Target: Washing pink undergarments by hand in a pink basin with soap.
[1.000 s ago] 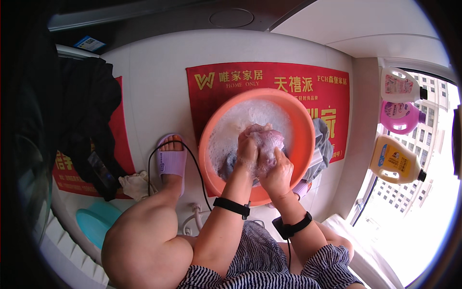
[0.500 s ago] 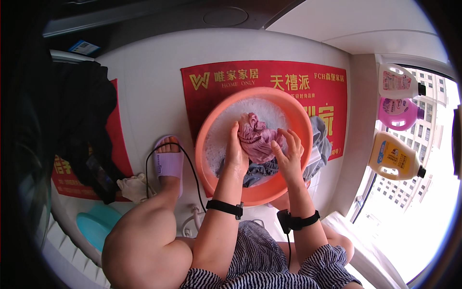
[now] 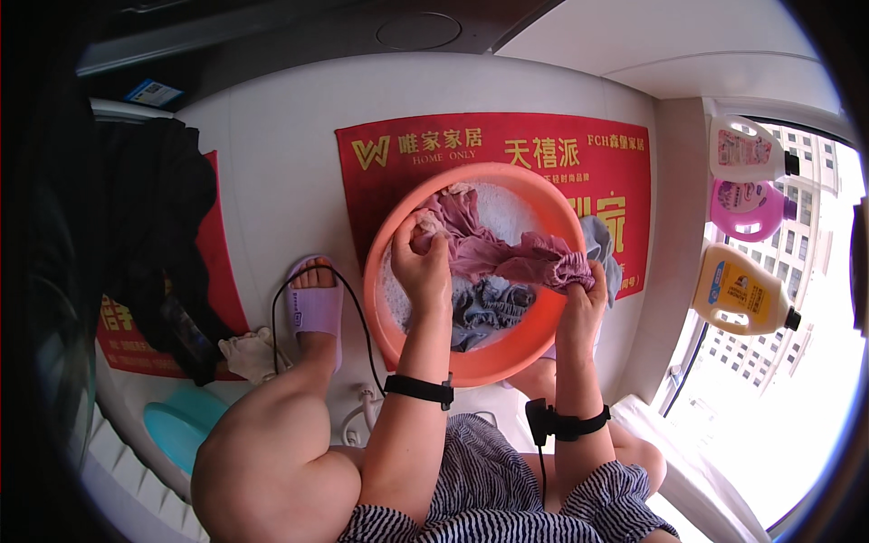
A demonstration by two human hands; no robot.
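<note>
A wet pink garment is stretched out between my hands over an orange basin. My left hand is closed on its left part, above the basin's left side. At the basin's right rim, my right hand grips a gathered, elastic-looking edge of the same garment. White suds cover the water beneath. A grey-blue garment lies in the basin, on the side nearer me.
Under the basin lies a red printed mat. Grey cloth sits just beyond the right rim. Detergent bottles stand by the window. Dark clothing hangs at left, near a teal basin. A black cable loops beside my foot.
The bunched pink garment has been spread out sideways. My left hand has moved left and closed on it; my right hand has moved right and now grips its elastic-looking edge.
</note>
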